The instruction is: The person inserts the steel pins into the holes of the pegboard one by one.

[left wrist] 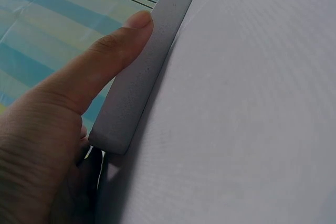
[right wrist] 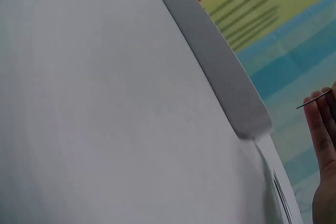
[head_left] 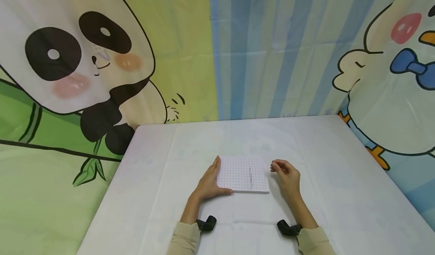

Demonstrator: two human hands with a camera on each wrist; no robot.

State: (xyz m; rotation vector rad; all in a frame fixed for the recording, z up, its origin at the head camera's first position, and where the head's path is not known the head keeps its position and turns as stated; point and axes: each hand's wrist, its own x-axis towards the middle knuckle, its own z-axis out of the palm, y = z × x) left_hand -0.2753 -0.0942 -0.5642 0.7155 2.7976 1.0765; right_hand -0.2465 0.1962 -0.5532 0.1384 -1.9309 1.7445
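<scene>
Wht counter (head_left: 176,157) w/ faint creases. Far left: panda print (head_left: 91,47), blk & wht, w/ green leaves (head_left: 86,171) below. Far mid: yellow-green panel (head_left: 183,40) beside blue stripes (head_left: 239,59). Far right: wht bird print (head_left: 391,115) w/ blue bow tie (head_left: 416,67), orange beak (head_left: 428,38) & feet (head_left: 377,156).

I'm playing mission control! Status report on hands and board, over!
Left hand touching white board. Right hand pinching thin pin, right of board. Standing pins might get in the way.
</scene>
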